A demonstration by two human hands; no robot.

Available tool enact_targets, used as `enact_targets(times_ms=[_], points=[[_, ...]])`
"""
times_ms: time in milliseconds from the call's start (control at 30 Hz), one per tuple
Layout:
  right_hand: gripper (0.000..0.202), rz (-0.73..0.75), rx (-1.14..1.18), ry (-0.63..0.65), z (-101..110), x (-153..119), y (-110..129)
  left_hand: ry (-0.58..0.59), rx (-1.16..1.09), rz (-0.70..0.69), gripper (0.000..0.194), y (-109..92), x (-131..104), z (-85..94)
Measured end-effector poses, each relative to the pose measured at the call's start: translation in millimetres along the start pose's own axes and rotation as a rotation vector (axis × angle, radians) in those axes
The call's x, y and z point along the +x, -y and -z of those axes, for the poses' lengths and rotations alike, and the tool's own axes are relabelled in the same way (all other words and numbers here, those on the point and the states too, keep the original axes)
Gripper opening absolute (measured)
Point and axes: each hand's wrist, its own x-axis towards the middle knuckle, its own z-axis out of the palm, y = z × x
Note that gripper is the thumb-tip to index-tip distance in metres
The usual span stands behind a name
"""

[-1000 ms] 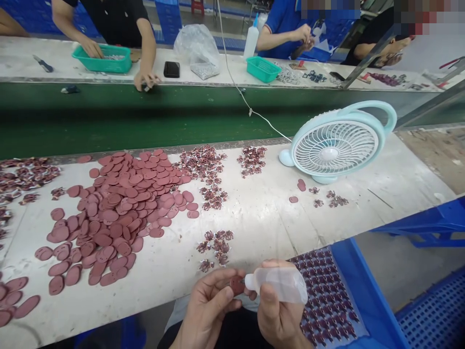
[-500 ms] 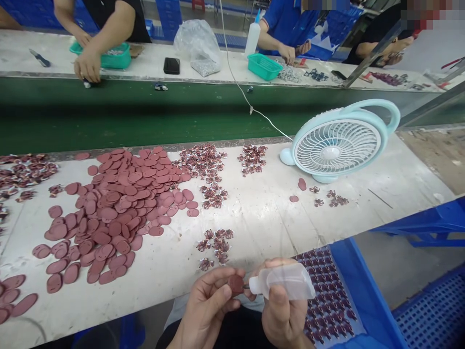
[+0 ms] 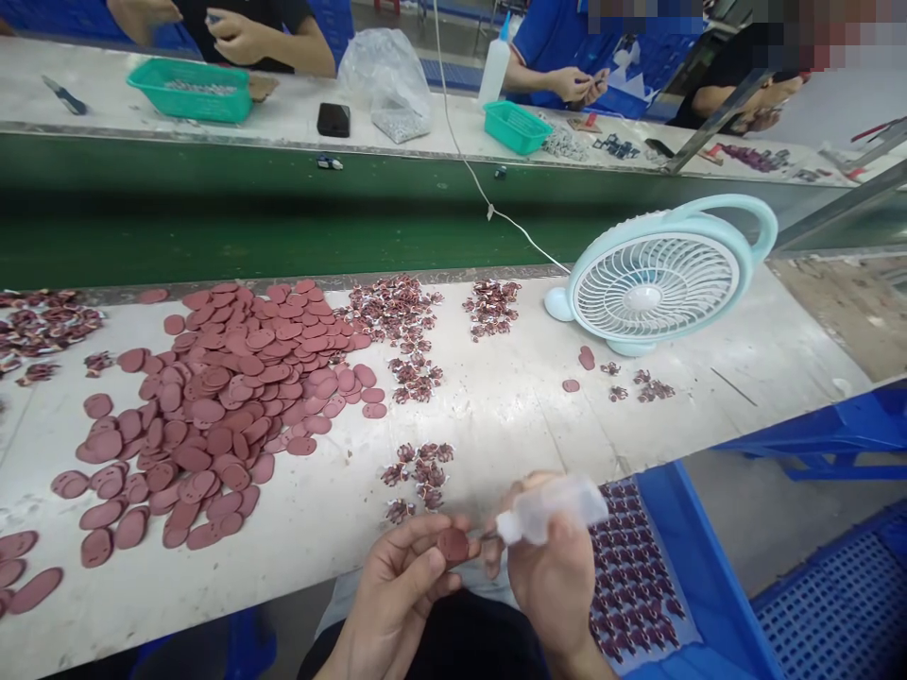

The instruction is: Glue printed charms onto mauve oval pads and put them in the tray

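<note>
Near the bottom centre, my left hand (image 3: 403, 586) pinches a reddish-brown oval piece (image 3: 453, 545) between thumb and fingers. My right hand (image 3: 553, 576) is wrapped round a translucent squeeze bottle (image 3: 556, 510), slightly blurred. The bottle's thin tip points left, close to the oval piece; whether they touch is unclear. Left of my hands lies a large heap of similar oval pieces (image 3: 213, 406). Small dark red parts (image 3: 425, 472) lie in a cluster just above my left hand.
A light blue fan (image 3: 644, 297) stands at the table's right. A blue crate (image 3: 715, 567) beside my right hand holds rows of dark red parts. Across the green conveyor (image 3: 283, 236), people work at a bench with green baskets (image 3: 515, 128). A white cord hangs to the fan.
The bottle in my right hand has shifted slightly up and tilted more. The oval piece has moved slightly left. Across the conveyor, one person's hand has left the conveyor edge and risen.
</note>
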Motion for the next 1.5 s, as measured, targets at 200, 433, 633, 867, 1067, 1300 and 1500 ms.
enact_targets(times_ms=[200, 433, 633, 867, 1067, 1300, 1500], points=[[0.038, -0.487, 0.668, 0.077, 15, 60, 4, -0.019, -0.006, -0.042, 0.033, -6, 1, 9.8], [0.067, -0.242, 0.464, 0.220, 19, 46, -10, -0.137, -0.010, -0.136, 0.036, -25, -5, 28.2], [0.013, 0.138, -0.438, 0.324, -2, 53, -10, -0.205, 0.012, -0.190, 0.037, -35, -10, 38.4], [0.022, 0.416, -1.260, 0.404, -15, 85, -13, -0.189, 0.020, -0.188, 0.038, -36, -13, 37.2], [0.002, 0.184, -0.962, 0.301, -7, 54, 13, -0.135, 0.021, -0.163, 0.031, -30, -11, 34.1], [0.008, -0.060, -0.372, 0.374, -30, -5, 26, -0.087, 0.071, -0.181, 0.032, -13, -8, 21.4], [0.014, 0.001, -0.391, 0.393, -32, -3, 26, -0.042, 0.064, -0.208, 0.030, -12, -10, 16.4]])
